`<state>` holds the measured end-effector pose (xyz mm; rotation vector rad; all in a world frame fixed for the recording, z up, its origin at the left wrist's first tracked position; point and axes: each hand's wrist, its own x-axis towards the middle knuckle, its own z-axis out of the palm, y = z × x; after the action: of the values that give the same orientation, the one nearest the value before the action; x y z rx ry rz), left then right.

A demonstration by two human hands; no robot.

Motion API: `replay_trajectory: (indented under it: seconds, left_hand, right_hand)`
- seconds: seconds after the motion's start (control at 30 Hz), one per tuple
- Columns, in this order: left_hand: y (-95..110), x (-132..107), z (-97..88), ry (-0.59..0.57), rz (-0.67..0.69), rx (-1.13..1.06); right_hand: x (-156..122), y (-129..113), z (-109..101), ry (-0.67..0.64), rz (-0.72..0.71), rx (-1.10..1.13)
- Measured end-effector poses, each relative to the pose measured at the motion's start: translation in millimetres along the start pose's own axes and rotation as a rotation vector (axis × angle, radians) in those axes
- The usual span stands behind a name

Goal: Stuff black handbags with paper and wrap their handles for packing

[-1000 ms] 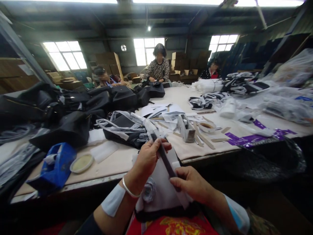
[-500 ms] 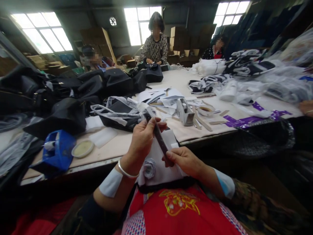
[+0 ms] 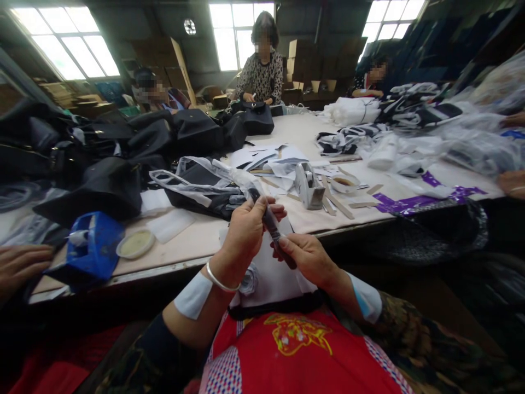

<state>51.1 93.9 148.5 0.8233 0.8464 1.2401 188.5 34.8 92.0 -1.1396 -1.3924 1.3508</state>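
Observation:
A dark strap (image 3: 269, 220) runs slantwise between my two hands, its far end sleeved in white wrap. My left hand (image 3: 246, 225) pinches it near the wrapped end, thumb on top. Lower down, my right hand (image 3: 309, 256) grips the strap's near end between thumb and fingers. Beneath them, white sheeting (image 3: 273, 276) covers something black-edged on my lap, with a rolled white piece (image 3: 249, 280) on it. Just beyond my left hand lies a black bag (image 3: 200, 203) whose handles (image 3: 188, 183) are wrapped in white material.
A grey tape dispenser (image 3: 309, 187) stands ahead among paper strips. Left are a blue tape dispenser (image 3: 94, 246), a round dish (image 3: 136, 243) and piled black bags (image 3: 94, 189). Another person's hand (image 3: 22, 265) rests at the left edge. Purple tape (image 3: 422, 198) lies right.
My hands have moved slightly up and closer together along the strap. Another person's hand has appeared at the left edge.

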Motion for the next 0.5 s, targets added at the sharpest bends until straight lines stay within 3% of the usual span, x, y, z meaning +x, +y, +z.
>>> replay_trajectory:
  seconds: [0.17, 0.33, 0.43, 0.5]
  left_hand:
    - [-12, -4, 1.1, 0.013, 0.016, 0.178]
    - [-28, -17, 5.9, 0.082, 0.144, 0.334]
    - [-27, -18, 9.1, 0.003, 0.123, 0.275]
    - [-12, -10, 12.0, -0.065, 0.035, 0.110]
  right_hand:
    - [6, -8, -1, 0.008, -0.071, 0.000]
    - [9, -17, 2, 0.028, -0.109, 0.020]
    - [6, -17, 0, 0.041, -0.068, 0.029]
    - [-1, -14, -6, 0.037, -0.065, -0.006]
